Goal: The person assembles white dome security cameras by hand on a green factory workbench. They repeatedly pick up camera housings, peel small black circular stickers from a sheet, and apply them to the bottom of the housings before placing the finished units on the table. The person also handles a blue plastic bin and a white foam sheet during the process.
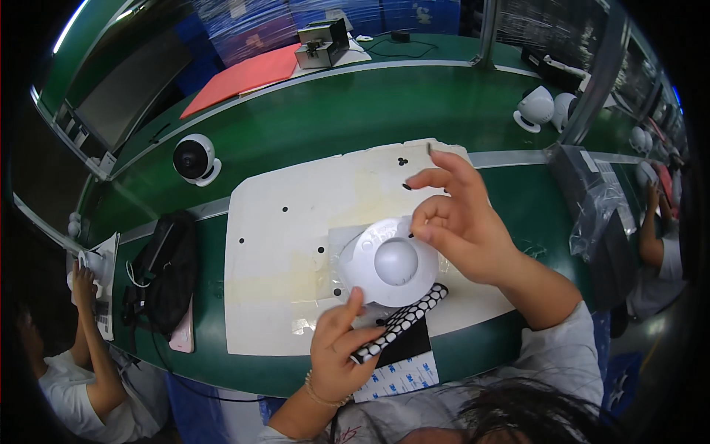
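In front of me, a white camera-like housing [396, 263] with a round flat base and a raised dome lies on a pale board [270, 277]. My left hand [336, 351] grips a curled black strip with white round spots [403, 323], its index fingertip at the housing's near left edge. At the upper right of the base, my right hand [462, 222] pinches thumb and forefinger together, other fingers raised. A tiny dark spot shows at that pinch; whether it is a nail or a small piece I cannot tell. Below the strip lies a white sheet with blue print [403, 376].
Several black spots mark the board. One black-and-white camera [195, 159] stands left on the green bench; white cameras [535, 109] stand far right. A black bag [163, 274] lies left, a grey box [577, 174] with clear plastic right. Other people work at both sides.
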Available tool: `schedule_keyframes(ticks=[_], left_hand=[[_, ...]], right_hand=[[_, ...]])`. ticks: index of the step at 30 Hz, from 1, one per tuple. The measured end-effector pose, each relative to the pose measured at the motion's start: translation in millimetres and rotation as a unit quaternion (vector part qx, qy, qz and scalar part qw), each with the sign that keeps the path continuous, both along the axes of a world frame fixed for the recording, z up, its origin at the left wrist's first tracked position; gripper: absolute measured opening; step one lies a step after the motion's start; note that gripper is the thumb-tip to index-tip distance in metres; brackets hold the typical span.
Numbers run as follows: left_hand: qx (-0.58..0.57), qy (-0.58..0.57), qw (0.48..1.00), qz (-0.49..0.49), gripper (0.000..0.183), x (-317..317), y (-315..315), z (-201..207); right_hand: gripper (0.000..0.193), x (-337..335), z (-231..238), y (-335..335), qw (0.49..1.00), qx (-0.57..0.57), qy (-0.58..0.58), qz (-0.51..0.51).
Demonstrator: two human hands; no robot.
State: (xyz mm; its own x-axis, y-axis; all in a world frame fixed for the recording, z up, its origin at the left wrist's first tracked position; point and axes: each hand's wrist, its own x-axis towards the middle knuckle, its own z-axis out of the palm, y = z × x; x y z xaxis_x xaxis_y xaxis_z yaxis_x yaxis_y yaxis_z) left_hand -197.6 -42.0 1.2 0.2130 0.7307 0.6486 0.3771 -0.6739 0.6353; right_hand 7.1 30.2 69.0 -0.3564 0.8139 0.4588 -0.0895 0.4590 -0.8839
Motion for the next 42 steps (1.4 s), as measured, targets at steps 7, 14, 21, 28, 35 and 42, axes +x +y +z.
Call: schedule_keyframes(ticks=[7, 14, 21, 28, 35, 42], left_hand=[[0.005, 0.059, 0.998, -0.016, 0.034, -6, -1, -10], [-0.011, 0.061, 0.998, -0.009, 0.035, -4, -3, -13], [-0.014, 0.055, 0.998, -0.017, 0.035, -2, 0, -14], [-0.005, 0.061, 0.998, -0.012, 0.035, 0, 0, -14], [-0.001, 0.055, 0.998, -0.009, 0.034, 2, 0, -13], [0.009, 0.053, 0.998, -0.019, 0.034, 2, 2, -11]], right_hand=[[0.064, 1, 0, 6, 0.997, -0.065, -0.033, -0.01], [0.064, 2, -2, 7, 0.998, -0.042, -0.047, -0.023], [0.064, 4, -3, 9, 0.997, -0.052, -0.043, -0.025], [0.06, 3, -4, 1, 0.989, 0.017, -0.109, -0.098], [0.06, 5, -10, -3, 0.921, 0.281, -0.206, -0.176], [0.063, -14, -8, 5, 0.972, 0.146, -0.182, -0.025]])
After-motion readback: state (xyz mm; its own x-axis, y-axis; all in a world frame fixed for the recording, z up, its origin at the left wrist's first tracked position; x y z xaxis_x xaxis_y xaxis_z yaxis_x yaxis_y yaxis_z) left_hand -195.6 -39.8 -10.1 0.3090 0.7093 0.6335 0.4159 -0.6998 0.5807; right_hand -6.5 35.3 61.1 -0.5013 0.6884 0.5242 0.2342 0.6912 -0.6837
